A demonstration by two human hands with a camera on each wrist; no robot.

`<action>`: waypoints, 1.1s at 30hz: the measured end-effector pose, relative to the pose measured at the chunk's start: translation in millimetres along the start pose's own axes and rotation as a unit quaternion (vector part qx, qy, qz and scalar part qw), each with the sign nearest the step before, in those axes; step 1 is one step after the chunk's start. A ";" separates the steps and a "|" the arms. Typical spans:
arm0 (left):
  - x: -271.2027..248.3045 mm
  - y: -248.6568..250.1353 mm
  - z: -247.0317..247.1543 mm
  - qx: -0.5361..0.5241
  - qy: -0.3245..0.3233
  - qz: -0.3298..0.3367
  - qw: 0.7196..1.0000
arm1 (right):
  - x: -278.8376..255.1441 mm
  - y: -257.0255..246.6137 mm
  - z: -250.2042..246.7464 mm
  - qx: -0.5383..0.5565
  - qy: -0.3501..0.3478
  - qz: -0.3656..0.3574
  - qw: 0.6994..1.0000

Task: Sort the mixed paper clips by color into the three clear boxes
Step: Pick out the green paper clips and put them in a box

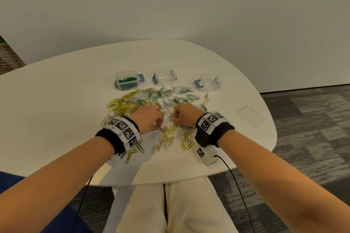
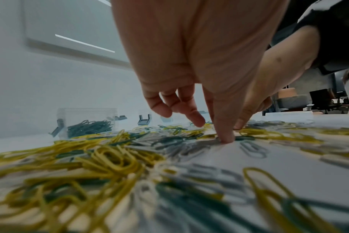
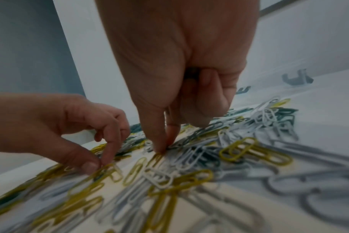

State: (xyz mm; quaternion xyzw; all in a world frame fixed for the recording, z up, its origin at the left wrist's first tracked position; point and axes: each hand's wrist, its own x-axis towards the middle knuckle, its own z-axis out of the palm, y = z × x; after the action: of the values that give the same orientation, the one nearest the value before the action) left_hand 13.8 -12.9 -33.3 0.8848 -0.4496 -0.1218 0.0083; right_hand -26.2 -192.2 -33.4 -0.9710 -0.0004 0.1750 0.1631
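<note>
On the white table [image 1: 56,104], near its middle, lies one loose spread of paper clips [image 1: 151,98] in three colours: yellow, green and white, too many to count. Behind the spread stand three clear boxes in a row, each with blue latches. Left box [image 1: 126,80] holds green clips; middle box [image 1: 165,76] and right box [image 1: 208,83] appear to hold none. One clear lid [image 1: 251,114] lies flat on the table, well to the right of the spread.

Two hands work at the near part of the spread, close together but apart. Left hand [image 1: 149,117]: thumb and forefinger tips meet on a clip at the table surface, the other fingers [image 2: 163,108] lifted and loosely curled. Right hand [image 1: 184,114]: thumb and forefinger tips pressed together down among the clips, the remaining fingers [image 3: 209,97] curled into the palm; whether a clip is actually caught between the tips cannot be told. Each wrist carries one black band with square printed markers.
</note>
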 end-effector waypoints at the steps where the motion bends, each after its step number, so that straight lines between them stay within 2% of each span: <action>1: 1.1 0.2 -1.4 0.010 -0.014 -0.001 1.000 | 1.0 -1.7 0.0 -0.007 -0.017 0.001 1.000; 4: 2.2 2.2 -5.1 0.003 -0.018 0.000 1.000 | 1.2 -2.2 -3.7 -0.012 -0.035 -0.002 0.999; 6: -1.6 0.6 -5.3 -0.099 0.027 -0.029 0.994 | -2.2 2.6 -8.2 0.053 -0.019 -0.008 0.998; 8: -5.5 -0.5 -5.6 -0.252 0.081 -0.087 0.960 | -8.3 10.0 -16.9 0.166 -0.006 0.007 0.986; 9: -7.1 0.8 -6.4 -0.352 0.101 -0.122 0.923 | -11.4 12.4 -21.7 0.216 -0.005 0.020 0.976; 10: -7.2 2.8 -7.1 -0.482 0.107 -0.164 0.854 | -14.4 13.1 -26.9 0.248 -0.009 0.026 0.968; 11: -6.9 6.0 -6.6 -0.624 0.096 -0.200 0.750 | -16.3 11.8 -31.6 0.258 -0.014 0.019 0.966; 12: -4.3 8.8 -6.2 -0.745 0.070 -0.218 0.627 | -17.0 7.7 -38.0 0.250 -0.019 0.003 0.968; 13: -3.3 11.5 -6.2 -0.825 0.038 -0.224 0.518 | -17.7 0.2 -43.8 0.230 -0.028 -0.018 0.973; 14: -2.3 14.1 -7.6 -0.866 0.001 -0.224 0.447 | -17.5 -8.9 -49.2 0.205 -0.035 -0.038 0.977; 16: 3.2 20.6 -7.8 -0.908 -0.055 -0.209 0.358 | -17.4 -26.7 -58.7 0.140 -0.045 -0.074 0.986; 18: 13.1 24.8 -6.1 -0.939 -0.051 -0.208 0.268 | -16.8 -38.4 -66.5 0.076 -0.053 -0.104 0.990; 19: 17.2 26.0 -4.9 -0.948 -0.044 -0.214 0.232 | -17.0 -39.7 -70.2 0.071 -0.045 -0.114 0.990; 20: 19.8 25.7 -3.5 -0.952 -0.042 -0.217 0.212 | -18.2 -37.6 -73.3 0.085 -0.026 -0.116 0.989; 21: 21.4 23.9 -1.6 -0.951 -0.044 -0.222 0.210 | -19.0 -31.8 -74.7 0.104 0.006 -0.111 0.988; 23: 23.4 18.6 2.7 -0.939 -0.057 -0.234 0.247 | -19.2 -11.3 -71.5 0.100 0.070 -0.077 0.989; 25: 24.3 15.4 3.0 -0.921 -0.066 -0.251 0.291 | -18.0 12.1 -56.9 0.042 0.068 -0.027 0.996; 26: 25.2 14.5 1.6 -0.917 -0.067 -0.252 0.301 | -17.3 21.6 -47.0 0.022 0.054 -0.010 0.998; 28: 27.0 13.9 -2.5 -0.917 -0.063 -0.252 0.303 | -15.6 32.3 -29.9 0.016 0.048 -0.015 0.999; 29: 27.7 14.2 -5.3 -0.911 -0.058 -0.255 0.319 | -14.8 34.4 -23.8 0.018 0.052 -0.027 0.998; 30: 29.1 15.1 -6.8 -0.893 -0.042 -0.262 0.363 | -14.1 35.3 -19.4 0.016 0.057 -0.038 0.998; 31: 31.8 16.8 -7.6 -0.859 -0.015 -0.272 0.434 | -13.2 35.8 -15.9 0.011 0.060 -0.048 0.997; 33: 36.8 22.2 -10.6 -0.736 0.031 -0.292 0.611 | -11.6 36.8 -12.7 0.002 0.058 -0.059 0.997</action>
State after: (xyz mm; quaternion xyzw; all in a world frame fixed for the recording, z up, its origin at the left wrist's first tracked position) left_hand 19.5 -56.5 -27.9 0.6691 0.0734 -0.3805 0.6341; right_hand -34.9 -231.8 -29.8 -0.9775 -0.0479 0.1082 0.1748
